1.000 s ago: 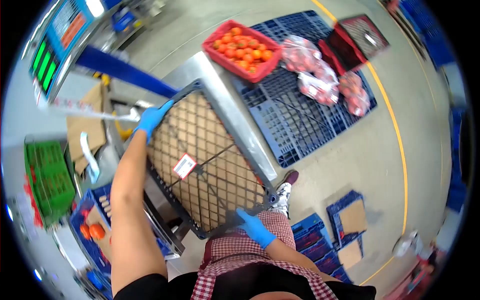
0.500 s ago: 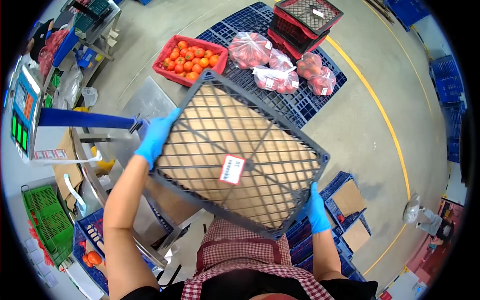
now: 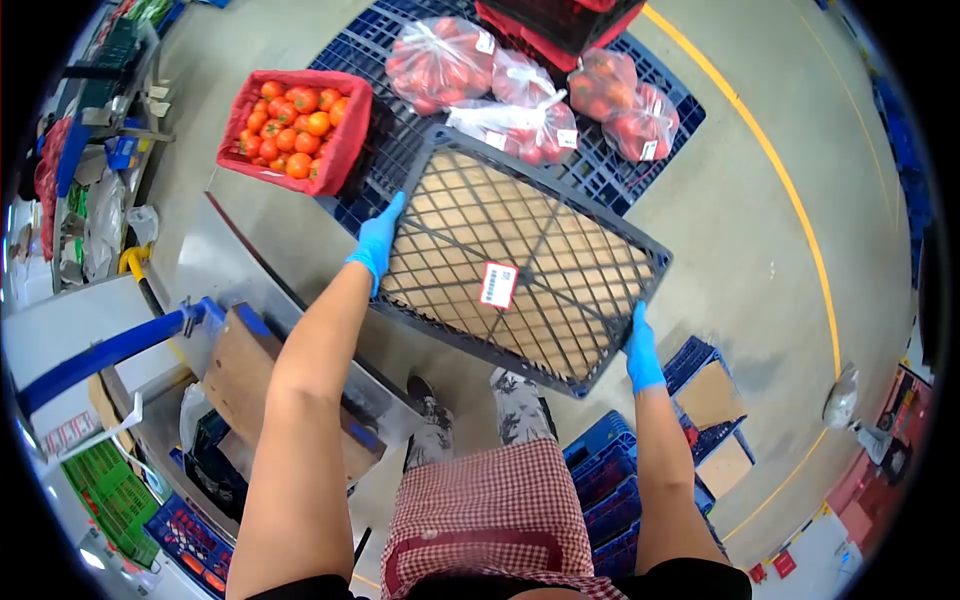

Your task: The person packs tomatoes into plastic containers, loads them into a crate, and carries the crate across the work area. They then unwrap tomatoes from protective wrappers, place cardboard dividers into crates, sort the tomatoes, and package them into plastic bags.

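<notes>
Two gloved hands hold one black lattice crate (image 3: 540,262) in the air before the apron, its white label facing the camera. The left hand (image 3: 375,245) clasps the left short side and the right hand (image 3: 643,352) the right one; fingers underneath are hidden. Its long axis slants from upper left to lower right. Beyond its far edge, bags of red produce (image 3: 440,65) and a dark crate stack (image 3: 560,30) occupy the blue pallet (image 3: 687,110); the red-lined tomato box (image 3: 348,155) sits left, blue crates (image 3: 605,470) near the right forearm.
</notes>
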A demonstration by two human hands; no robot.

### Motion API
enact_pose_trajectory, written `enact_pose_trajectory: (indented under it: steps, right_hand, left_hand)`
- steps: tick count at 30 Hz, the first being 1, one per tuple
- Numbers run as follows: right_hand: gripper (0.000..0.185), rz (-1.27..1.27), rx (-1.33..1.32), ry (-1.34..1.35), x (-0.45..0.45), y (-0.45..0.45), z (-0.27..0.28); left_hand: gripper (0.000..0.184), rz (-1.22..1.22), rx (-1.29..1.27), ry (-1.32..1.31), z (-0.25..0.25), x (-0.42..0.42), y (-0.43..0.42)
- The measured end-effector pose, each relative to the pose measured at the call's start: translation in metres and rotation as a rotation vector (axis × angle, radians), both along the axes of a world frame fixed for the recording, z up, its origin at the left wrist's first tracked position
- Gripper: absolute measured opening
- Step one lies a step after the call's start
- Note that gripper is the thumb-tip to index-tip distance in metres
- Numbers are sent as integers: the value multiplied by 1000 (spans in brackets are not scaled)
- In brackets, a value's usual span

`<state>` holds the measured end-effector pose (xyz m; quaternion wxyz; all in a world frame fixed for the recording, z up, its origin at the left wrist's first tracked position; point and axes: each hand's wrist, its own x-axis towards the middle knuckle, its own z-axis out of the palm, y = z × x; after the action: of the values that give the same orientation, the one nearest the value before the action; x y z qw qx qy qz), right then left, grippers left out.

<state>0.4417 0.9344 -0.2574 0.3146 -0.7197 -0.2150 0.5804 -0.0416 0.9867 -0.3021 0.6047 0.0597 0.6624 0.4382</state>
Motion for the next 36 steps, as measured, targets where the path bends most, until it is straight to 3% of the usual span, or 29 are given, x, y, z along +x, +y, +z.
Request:
enact_pose_trajectory:
  steps: [4,5,6,7,9,10,11,13,14,17,18,19,20,21,22,24,25,27,28,29,30,31,32,33,35,36]
  right_hand:
    - [65,85,-54,-170,-2,15,-6]
    - [65,142,21,-225,11,24,-65]
    - [64,159,25,-283,8,24,-75]
    - [64,180,11,-345,3,30,-86]
    - [62,167,46,-364,2,26,-113]
    - [61,142,53,-322,-5,19,-112]
    - [59,112,75,-274,-17,12,-111]
    - [58,86,7,-245,-13,29,-126]
    - [59,48,-40,-241,-19,31,-124]
    - [62,56,-79,-279,-10,35,-130]
    - [66,146,-177,-395,-12,40,-119]
    - [66,100,-285,-494,-26,48,-97]
    - [63,169,-358,-530,-17,58,-96]
    - [61,255,-429,-560,-2,66,-106]
    - [53,357,-220,-696,7,67,-107]
    - [44,531,83,-892,-24,48,-73]
    - [42,609,174,-971,-51,31,-38]
    - [37,936,189,-929,-52,-9,-32]
    - [36,1046,147,-873,-59,-32,-20]
    - [34,1292,239,-927,-45,-59,-34]
    - [32,1157,57,-608,-42,-80,-39]
    - [27,1053,-162,-398,-61,-98,-9]
    - [24,1492,-34,-481,-47,-109,-26]
    - [27,1987,806,-634,-27,-117,-46]
    - [27,1486,20,-328,-22,-132,-58]
    - [21,1614,-10,-410,-79,-126,26]
  left_hand:
    - [77,34,-50,-47,-58,3,-5]
    - [76,39,-54,28,-86,18,-2]
    - [75,31,-106,79,-88,23,-6]
    - [72,29,-36,-33,-124,20,-5]
    - [63,105,-44,-15,-127,34,-3]
    - [60,90,56,-191,-147,22,-13]
    - [59,56,-11,-214,-153,11,-21]
    - [61,99,-153,45,-109,37,-2]
    - [63,48,-67,137,-183,5,-12]
    - [66,-54,-52,348,-181,8,-8]
    - [66,-103,-161,616,-190,10,-7]
    - [63,-182,-409,879,-129,36,0]
    - [57,-163,-519,1213,-119,59,2]
    - [48,-127,-274,1092,-88,73,-1]
    - [39,-154,-5,651,-30,88,-4]
    - [33,110,154,-152,-24,153,-43]
    - [29,-126,19,-183,43,167,-67]
    - [22,-332,339,-266,73,207,-133]
    - [22,-272,324,-210,86,232,-173]
    - [22,-413,307,-93,81,252,-211]
    - [22,-521,256,124,125,234,-236]
    - [23,-502,253,195,116,247,-276]
    - [25,-398,266,230,133,241,-308]
    - [26,-288,262,266,151,231,-335]
    - [30,-122,131,163,195,189,-397]
    - [31,-52,51,134,212,168,-428]
